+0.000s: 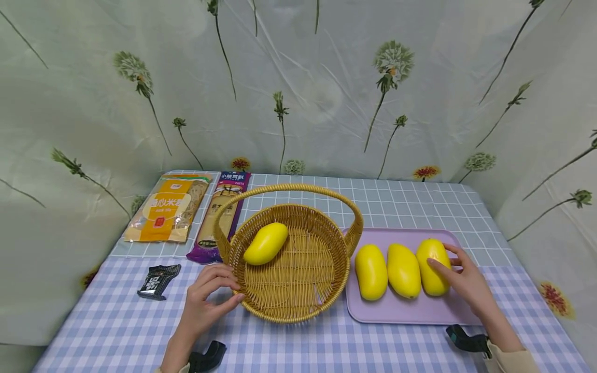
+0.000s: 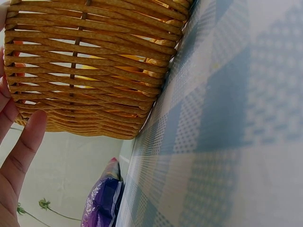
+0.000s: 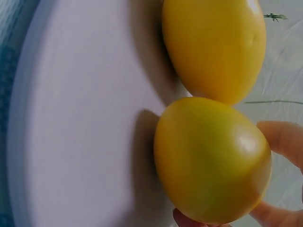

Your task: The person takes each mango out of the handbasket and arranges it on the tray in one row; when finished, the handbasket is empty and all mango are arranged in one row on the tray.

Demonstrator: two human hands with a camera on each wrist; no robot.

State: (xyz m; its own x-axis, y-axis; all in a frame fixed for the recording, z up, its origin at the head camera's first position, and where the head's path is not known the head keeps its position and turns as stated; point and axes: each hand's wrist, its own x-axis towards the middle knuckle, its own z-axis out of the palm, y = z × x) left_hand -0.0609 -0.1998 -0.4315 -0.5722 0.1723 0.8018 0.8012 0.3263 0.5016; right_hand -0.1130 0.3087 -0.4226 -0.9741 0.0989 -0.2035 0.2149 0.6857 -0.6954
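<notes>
My right hand (image 1: 466, 280) holds the rightmost yellow mango (image 1: 434, 267), with the thumb on its near upper side and the fingers round its far right side. In the right wrist view this mango (image 3: 213, 161) lies close against a neighbouring mango (image 3: 215, 47). Two more mangoes, one in the middle (image 1: 403, 271) and one at the left (image 1: 371, 272), share the lilac tray (image 1: 392, 313). At the round wicker basket (image 1: 291, 274), my left hand (image 1: 207, 295) grips the left front rim. Inside the basket, toward its left, rests another mango (image 1: 266, 244).
Behind the basket's left side lie a purple pasta packet (image 1: 216, 217) and an orange-and-clear food bag (image 1: 170, 207). A small black wrapped packet (image 1: 158, 282) is on the checked cloth at left. The basket's tall handle (image 1: 289, 187) arches up, its right foot close to the tray.
</notes>
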